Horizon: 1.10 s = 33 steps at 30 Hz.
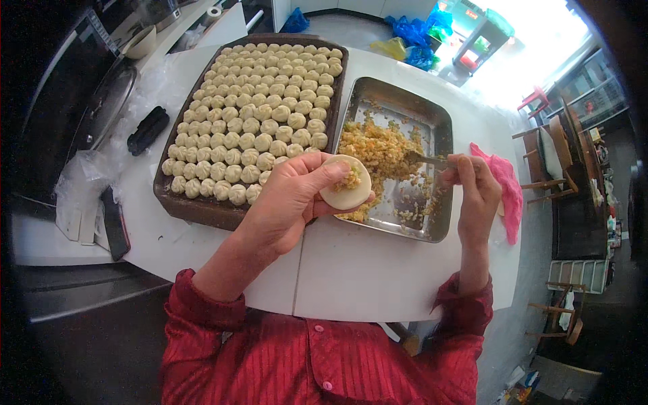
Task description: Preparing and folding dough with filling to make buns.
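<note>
The red striped shirt (pixel 283 358) lay nearest; beyond it, the left hand (pixel 287 196) pinched a round dough wrapper (pixel 352 196) left of the metal utensil (pixel 432 161) pinched by the right hand (pixel 474 192).

Nearest me, the white table (pixel 378 273) leaves open room to slide either hand sideways, before the walls of the dark tray (pixel 196 210) and metal pan (pixel 451 182) rise. Between those two runs only a narrow strip, its near end covered by my left hand (pixel 290 192). Beside my right hand (pixel 474 189), the spoon (pixel 429 160) juts across my way leftward; the pink cloth (pixel 503 192) lies to its right.
</note>
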{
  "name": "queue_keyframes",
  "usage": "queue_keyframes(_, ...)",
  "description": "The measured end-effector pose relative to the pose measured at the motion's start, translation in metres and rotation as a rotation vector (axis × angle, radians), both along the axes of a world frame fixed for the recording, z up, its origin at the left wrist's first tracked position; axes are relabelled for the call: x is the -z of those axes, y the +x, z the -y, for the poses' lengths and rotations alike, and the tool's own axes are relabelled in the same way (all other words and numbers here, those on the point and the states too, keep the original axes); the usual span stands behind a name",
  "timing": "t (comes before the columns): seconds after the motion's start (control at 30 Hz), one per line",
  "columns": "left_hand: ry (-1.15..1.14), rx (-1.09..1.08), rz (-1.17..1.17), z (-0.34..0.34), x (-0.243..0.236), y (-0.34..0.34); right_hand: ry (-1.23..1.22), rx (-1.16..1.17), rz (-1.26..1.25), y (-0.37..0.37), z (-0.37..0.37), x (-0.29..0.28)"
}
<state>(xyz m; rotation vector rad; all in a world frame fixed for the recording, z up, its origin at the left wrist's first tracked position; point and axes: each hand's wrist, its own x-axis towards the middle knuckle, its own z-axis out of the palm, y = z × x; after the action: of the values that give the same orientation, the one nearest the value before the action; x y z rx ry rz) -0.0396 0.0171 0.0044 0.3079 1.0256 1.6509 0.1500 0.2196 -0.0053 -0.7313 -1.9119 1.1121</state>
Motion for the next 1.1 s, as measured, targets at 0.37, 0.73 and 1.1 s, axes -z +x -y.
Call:
queue_keyframes(0.37,0.026,0.007,0.046,0.001,-0.003,0.001,-0.107,-0.104,0.006,-0.016,-0.049,0.02)
queue_keyframes(0.73,0.032,0.017,0.018,0.005,-0.007,0.002,0.593,0.013,-0.019,-0.022,0.03,-0.025)
queue_keyframes(1.1,0.03,-0.009,-0.024,0.006,-0.003,0.014,-0.33,-0.309,0.074,-0.04,0.082,-0.023)
